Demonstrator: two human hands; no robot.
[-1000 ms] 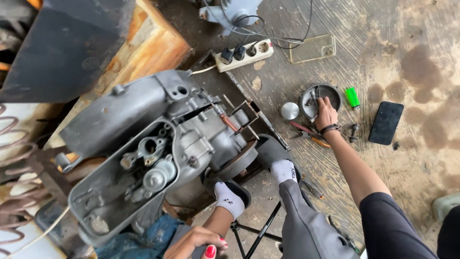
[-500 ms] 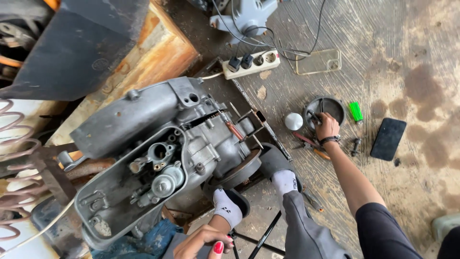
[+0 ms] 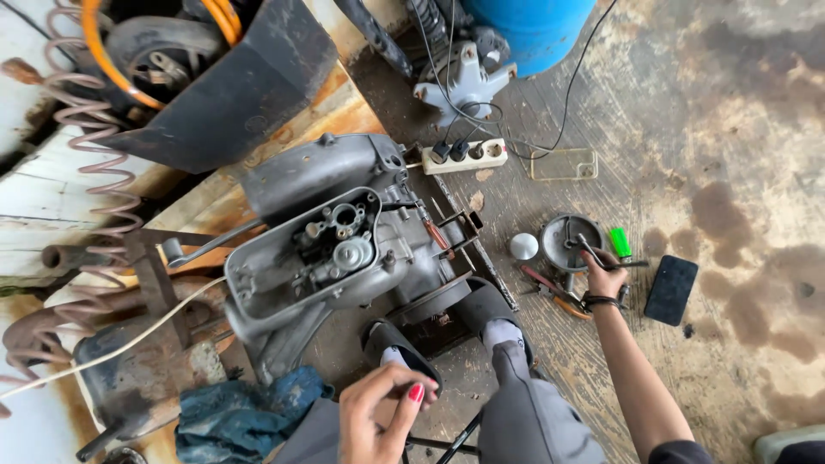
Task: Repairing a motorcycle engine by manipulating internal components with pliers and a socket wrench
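Observation:
A grey engine with its side case open lies in front of me on a metal stand. My right hand reaches out to the floor on the right and is closed on a dark metal tool lying across a round metal cover. Low in the view, my left hand hovers beside my left foot, which wears a sock and a black sandal. Its fingers curl toward the thumb with nothing visible between them.
Around the cover lie a silver dome cap, a green lighter, red-handled pliers and a black phone. Farther back are a power strip, a clear case and a blue barrel. A blue rag lies lower left.
My right hand slid from the middle of the round cover to its near right edge and closed on the tool. My left hand rose further into view. The camera view shifted.

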